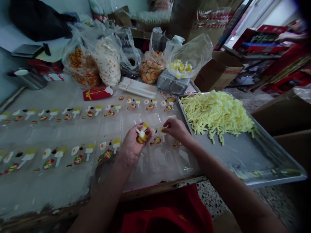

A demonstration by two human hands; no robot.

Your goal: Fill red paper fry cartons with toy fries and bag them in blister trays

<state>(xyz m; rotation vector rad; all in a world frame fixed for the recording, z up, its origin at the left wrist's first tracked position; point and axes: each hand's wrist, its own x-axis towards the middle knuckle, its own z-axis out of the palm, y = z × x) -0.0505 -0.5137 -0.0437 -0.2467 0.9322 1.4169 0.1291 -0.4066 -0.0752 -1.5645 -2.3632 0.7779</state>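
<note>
My left hand (131,144) is turned palm up, with its fingers curled around several small yellow-and-white ice-pop pieces (142,133). To its right, my right hand (177,127) pinches the yellow end of another ice-pop piece (162,136) over a clear plastic tray. Close below lies a round pizza-like piece (157,140) in red and green. Clear trays (161,158) run in two rows along the table. Many hold a fried-egg piece (103,145), a pizza piece (108,154), a tiny burger piece (99,159) and an ice-pop piece (116,145).
On the right, a metal tray (233,155) bears a heap of pale yellow fry-like strips (216,111). Behind the rows stand plastic bags of small pieces, among them an open bag of ice-pop pieces (181,67). A red carton (98,93) lies before them. Cardboard boxes (218,69) stand beyond.
</note>
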